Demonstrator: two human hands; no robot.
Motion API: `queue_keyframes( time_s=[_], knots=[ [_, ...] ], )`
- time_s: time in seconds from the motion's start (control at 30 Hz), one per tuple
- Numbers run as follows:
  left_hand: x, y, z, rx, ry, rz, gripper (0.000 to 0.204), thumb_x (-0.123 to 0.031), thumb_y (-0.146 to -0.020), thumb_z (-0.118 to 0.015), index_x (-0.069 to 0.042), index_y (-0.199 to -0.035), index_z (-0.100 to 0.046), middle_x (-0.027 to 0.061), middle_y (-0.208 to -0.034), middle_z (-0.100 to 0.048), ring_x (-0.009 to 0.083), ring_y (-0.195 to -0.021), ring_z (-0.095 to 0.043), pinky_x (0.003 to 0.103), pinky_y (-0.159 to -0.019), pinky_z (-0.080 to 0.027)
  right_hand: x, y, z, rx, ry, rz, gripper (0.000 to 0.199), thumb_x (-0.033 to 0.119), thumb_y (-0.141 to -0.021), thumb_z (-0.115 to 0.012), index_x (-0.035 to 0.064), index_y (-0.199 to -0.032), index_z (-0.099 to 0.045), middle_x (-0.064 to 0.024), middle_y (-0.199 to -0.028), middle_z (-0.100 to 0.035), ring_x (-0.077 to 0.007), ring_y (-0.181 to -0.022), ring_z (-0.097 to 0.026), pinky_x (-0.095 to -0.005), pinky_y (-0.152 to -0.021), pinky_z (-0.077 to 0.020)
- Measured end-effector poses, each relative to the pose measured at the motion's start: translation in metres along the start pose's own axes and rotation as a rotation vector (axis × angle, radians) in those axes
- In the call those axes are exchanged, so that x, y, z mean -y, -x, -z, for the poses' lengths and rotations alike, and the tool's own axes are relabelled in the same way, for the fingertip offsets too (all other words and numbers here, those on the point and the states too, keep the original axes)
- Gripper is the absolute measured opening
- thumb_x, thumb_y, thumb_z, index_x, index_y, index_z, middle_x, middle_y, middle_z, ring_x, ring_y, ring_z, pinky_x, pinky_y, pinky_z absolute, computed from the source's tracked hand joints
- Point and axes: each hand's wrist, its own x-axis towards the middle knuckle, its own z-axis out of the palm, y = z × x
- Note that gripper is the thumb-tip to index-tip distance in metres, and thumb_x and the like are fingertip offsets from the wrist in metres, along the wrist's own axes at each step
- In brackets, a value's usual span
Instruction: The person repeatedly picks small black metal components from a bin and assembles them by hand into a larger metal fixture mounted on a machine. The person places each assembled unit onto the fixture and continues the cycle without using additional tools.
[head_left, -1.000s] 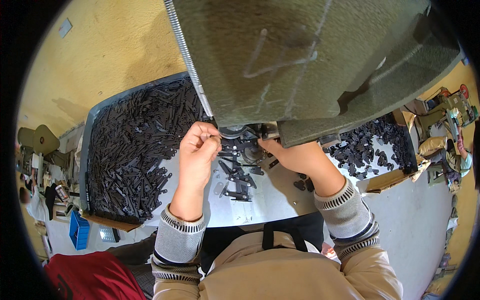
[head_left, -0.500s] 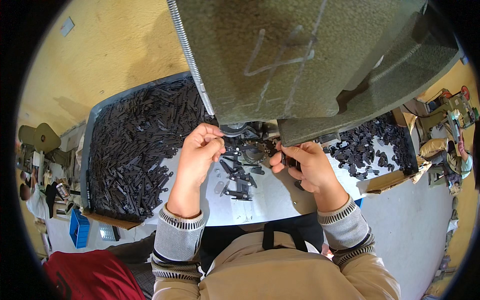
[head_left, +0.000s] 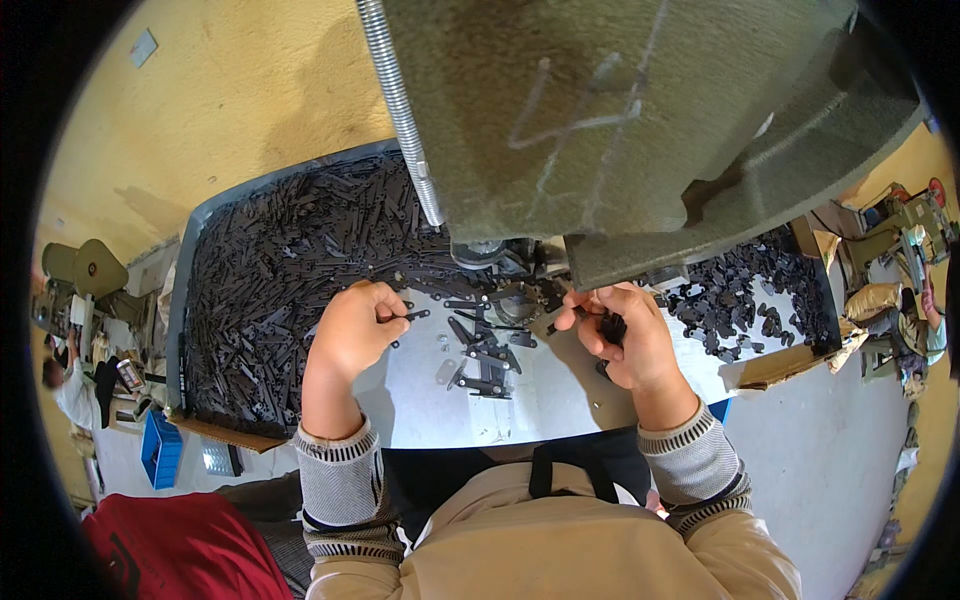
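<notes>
My left hand is at the near right edge of the heap of black metal strips. Its fingertips are pinched on one flat black strip, whose holed end sticks out to the right. Below the green machine head, my right hand is closed around small black metal pieces; their exact shape is mostly covered by the fingers. Between the hands, several joined black linkages with shiny pins lie on the pale metal tabletop. The machine's working point behind them is partly hidden.
A big green cast machine head with a coil spring overhangs the table. Smaller black plates are spread at the right, by a cardboard edge. A blue crate stands on the floor at left, near a person in red.
My left hand has moved left and down from beside the machine to the strip heap, and a black strip now shows in its fingers. My right hand stays nearly in place.
</notes>
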Motion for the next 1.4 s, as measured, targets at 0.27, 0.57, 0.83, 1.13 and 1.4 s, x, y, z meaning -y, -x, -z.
queue_keyframes(
  time_s=[0.27, 0.57, 0.83, 1.13, 1.4],
  knots=[
    [-0.012, -0.004, 0.0, 0.031, -0.154, -0.189, 0.011, -0.003, -0.062, -0.069, 0.0, -0.07, -0.061, 0.0118, -0.073, -0.06, 0.0252, -0.068, -0.059, 0.034, -0.063, -0.048, -0.003, 0.006, -0.01, -0.099, 0.284, 0.047, 0.019, 0.003, -0.091, -0.058, -0.004, -0.107, -0.053, -0.0137, -0.085, -0.068, -0.0126, -0.062, -0.06, -0.0203, -0.055, -0.0435],
    [-0.046, -0.009, -0.021, 0.031, 0.749, -0.264, 0.01, 0.001, -0.085, -0.065, -0.003, -0.087, -0.056, -0.0006, -0.078, -0.062, 0.0027, -0.069, -0.053, 0.018, -0.06, -0.043, -0.001, -0.004, -0.005, -0.105, 0.346, 0.053, 0.016, 0.012, -0.091, -0.062, -0.0026, -0.086, -0.065, -0.0065, -0.075, -0.064, -0.0087, -0.058, -0.053, -0.0212, -0.054, -0.0423],
    [-0.059, -0.02, -0.06, 0.02, 0.908, -0.144, 0.011, 0.0, -0.083, -0.07, 0.002, -0.089, -0.061, 0.0049, -0.081, -0.065, 0.0088, -0.069, -0.057, 0.022, -0.063, -0.048, -0.006, -0.011, -0.006, -0.101, 0.476, 0.056, 0.015, 0.012, -0.09, -0.063, -0.0006, -0.084, -0.066, -0.0038, -0.072, -0.064, -0.0061, -0.055, -0.049, -0.0199, -0.053, -0.0394],
    [-0.054, -0.02, -0.059, 0.038, 0.826, -0.132, 0.011, -0.002, -0.084, -0.069, 0.001, -0.09, -0.06, 0.0057, -0.081, -0.066, 0.0086, -0.069, -0.06, 0.022, -0.061, -0.048, -0.009, -0.025, -0.015, -0.108, 0.665, 0.047, 0.013, 0.014, -0.088, -0.064, 0.0007, -0.086, -0.066, -0.003, -0.067, -0.064, -0.0062, -0.053, -0.05, -0.0205, -0.05, -0.0389],
    [-0.053, -0.022, -0.054, 0.153, 0.915, 0.125, 0.015, -0.008, -0.087, -0.066, 0.004, -0.096, -0.063, 0.0096, -0.077, -0.066, 0.0107, -0.062, -0.059, 0.021, -0.057, -0.048, -0.004, -0.015, -0.002, -0.105, 1.099, 0.237, 0.021, 0.023, -0.085, -0.066, 0.0027, -0.09, -0.069, -0.0103, -0.068, -0.067, -0.0159, -0.06, -0.063, -0.0274, -0.061, -0.0486]
  ],
)
